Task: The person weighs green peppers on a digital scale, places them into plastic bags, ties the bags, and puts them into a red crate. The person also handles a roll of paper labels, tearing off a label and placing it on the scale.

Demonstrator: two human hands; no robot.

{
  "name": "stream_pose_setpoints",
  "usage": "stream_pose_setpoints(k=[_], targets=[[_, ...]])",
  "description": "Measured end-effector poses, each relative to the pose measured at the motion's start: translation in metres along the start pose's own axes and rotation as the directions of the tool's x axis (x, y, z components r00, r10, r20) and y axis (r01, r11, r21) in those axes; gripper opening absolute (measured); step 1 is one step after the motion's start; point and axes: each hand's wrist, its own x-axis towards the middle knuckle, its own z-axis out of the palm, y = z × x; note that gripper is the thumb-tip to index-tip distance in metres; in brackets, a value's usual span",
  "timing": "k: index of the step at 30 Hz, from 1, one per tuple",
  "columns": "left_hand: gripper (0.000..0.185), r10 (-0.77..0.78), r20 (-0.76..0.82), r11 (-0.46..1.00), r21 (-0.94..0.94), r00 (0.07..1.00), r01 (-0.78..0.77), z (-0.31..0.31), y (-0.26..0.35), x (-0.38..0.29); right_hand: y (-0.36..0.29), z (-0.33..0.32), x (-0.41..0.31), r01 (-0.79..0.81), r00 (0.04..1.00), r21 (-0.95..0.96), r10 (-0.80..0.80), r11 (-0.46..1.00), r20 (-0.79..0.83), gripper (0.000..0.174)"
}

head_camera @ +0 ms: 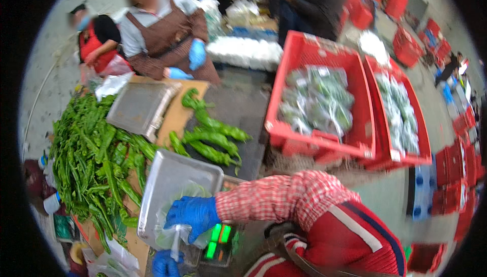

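Note:
My right hand (192, 216), in a blue glove and a red-checked sleeve, grips a clear plastic bag (163, 235) with green contents over a metal tray (182, 170). Below it, near the picture's bottom edge, my left hand (165, 263), also blue-gloved, pinches the bag's gathered end; part of this hand is cut off. The tray sits by a scale with a lit green display (217, 239). Loose long green peppers (110, 162) are heaped left of the tray. Several more peppers (211, 140) lie on the dark tabletop above it.
A second metal tray (140, 105) stands on cardboard beyond the heap. Across the table are a co-worker in a brown apron (171, 44) and another in a red apron (97, 44). Red crates (319, 145) with bagged green vegetables (319, 102) stand at right. Loose plastic bags (110, 261) lie lower left.

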Motion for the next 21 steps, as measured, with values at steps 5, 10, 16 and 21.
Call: stream_pose_setpoints(k=[5, 10, 16, 21], targets=[[0.021, 0.109, -0.217, 0.989, -0.073, 0.970, -0.128, 0.008, 0.054, 0.034, -0.026, -0.027, -0.009, -0.100, 0.979, 0.116, 0.118, 0.988, -0.167, 0.018], [0.030, 0.332, -0.514, 0.937, 0.273, 0.791, -0.216, 0.026, 0.105, 0.047, -0.052, -0.157, -0.082, -0.216, 0.779, 0.519, 0.467, 0.827, -0.419, 0.022], [0.015, -0.061, -0.101, 0.959, -0.280, 0.993, 0.030, 0.131, 0.141, 0.054, -0.082, -0.296, -0.225, -0.535, 0.459, 0.335, 0.600, 0.776, -0.655, 0.022], [0.017, 0.197, 0.245, 0.895, -0.439, 0.949, -0.073, 0.213, 0.187, 0.068, -0.016, -0.325, -0.363, -0.680, 0.580, 0.092, 0.611, 0.727, -0.539, 0.021]])
